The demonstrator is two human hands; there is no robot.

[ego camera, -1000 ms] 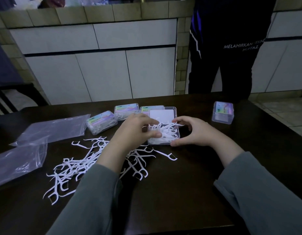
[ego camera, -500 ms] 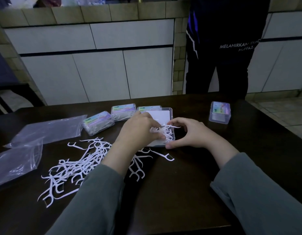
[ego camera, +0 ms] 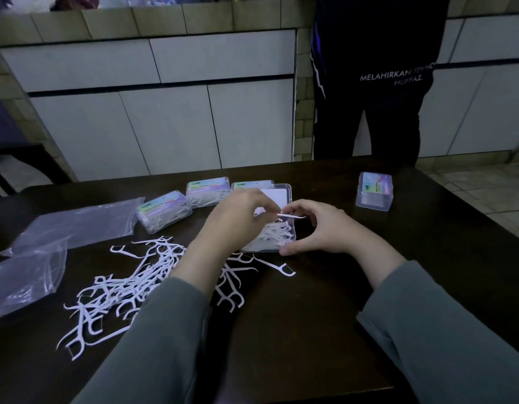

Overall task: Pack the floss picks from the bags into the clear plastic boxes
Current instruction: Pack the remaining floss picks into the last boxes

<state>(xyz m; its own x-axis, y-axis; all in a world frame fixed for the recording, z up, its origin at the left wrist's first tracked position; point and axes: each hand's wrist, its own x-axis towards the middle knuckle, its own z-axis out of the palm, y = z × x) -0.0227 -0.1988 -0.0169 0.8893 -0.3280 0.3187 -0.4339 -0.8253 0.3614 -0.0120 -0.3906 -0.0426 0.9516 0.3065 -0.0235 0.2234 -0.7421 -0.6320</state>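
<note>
A person in grey sleeves works over an open clear box (ego camera: 284, 193) on a dark table (ego camera: 310, 330), the left hand (ego camera: 237, 220) curled down among the white floss picks (ego camera: 277, 233) piled inside, though what its fingertips grip is hidden, while the right hand (ego camera: 322, 228) pinches a single pick (ego camera: 293, 216) at the box's far edge, its thumb braced against the near corner. A loose heap of picks (ego camera: 130, 284) sprawls across the table on the near left, spilling under the left forearm. The picks look feather-light, thin and springy, with hooked heads likely to snag one another, so lifting by the straight handle seems the surest hold. Three filled, lidded boxes (ego camera: 165, 214) sit in a row behind the heap, and a fourth box (ego camera: 374, 195) stands apart on the right, its contents unclear. Two plastic bags (ego camera: 71, 225) lie flattened at far left, apparently emptied. A second person in dark clothing (ego camera: 374, 83) stands beyond the table.
</note>
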